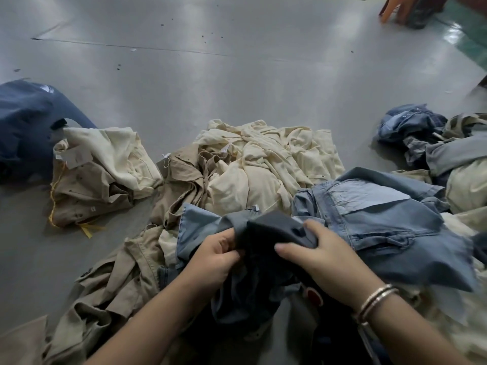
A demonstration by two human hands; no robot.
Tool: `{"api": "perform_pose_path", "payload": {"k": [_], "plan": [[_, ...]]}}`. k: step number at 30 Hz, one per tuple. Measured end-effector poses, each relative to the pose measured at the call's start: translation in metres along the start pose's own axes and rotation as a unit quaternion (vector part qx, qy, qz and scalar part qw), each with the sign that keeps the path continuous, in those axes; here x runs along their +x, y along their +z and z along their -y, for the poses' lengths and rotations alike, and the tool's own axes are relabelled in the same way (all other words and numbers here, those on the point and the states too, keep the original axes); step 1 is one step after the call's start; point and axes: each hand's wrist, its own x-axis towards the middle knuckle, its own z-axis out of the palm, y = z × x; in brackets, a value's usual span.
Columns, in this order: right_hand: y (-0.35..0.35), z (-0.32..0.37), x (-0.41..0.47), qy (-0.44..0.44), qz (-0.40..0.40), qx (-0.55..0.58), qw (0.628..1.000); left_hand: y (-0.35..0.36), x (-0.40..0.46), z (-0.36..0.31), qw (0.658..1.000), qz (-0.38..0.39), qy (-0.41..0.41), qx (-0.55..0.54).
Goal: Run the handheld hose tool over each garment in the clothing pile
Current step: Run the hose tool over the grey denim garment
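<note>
Over the clothing pile (263, 164), left hand (216, 256), right hand (319, 254) gripping dark denim garment (266, 230)

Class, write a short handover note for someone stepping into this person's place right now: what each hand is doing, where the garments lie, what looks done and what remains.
Left hand grips the near edge of a dark grey garment; right hand grips the same garment, thumb on top.
The garment is held up over the near end of the clothing pile, which is cream, tan and denim pieces spread on the grey floor.
A tagged tan-and-cream bundle lies apart to the left.
No hose tool is in view, so nothing shows which pieces are done.
Left: find the tool and go over each garment.
</note>
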Motion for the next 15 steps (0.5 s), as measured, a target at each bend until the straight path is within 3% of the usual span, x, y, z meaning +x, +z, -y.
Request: {"api": "perform_pose_path", "payload": {"k": [3, 8, 12, 15], "plan": [[-0.008, 0.004, 0.013, -0.007, -0.068, 0.036, 0.997, -0.004, 0.0, 0.005, 0.999, -0.01, -0.003, 0.03], [0.01, -0.01, -0.001, 0.037, 0.058, 0.061, 0.996, -0.007, -0.002, 0.003, 0.999, 0.011, -0.03, 0.026], [0.002, -0.005, 0.027, 0.041, -0.069, 0.068, 0.994, -0.005, -0.008, 0.012, 0.992, -0.059, -0.113, 0.004], [-0.011, -0.006, 0.034, 0.046, -0.097, 0.114, 0.988, -0.004, -0.01, 0.024, 0.944, -0.104, -0.262, -0.171]]}}
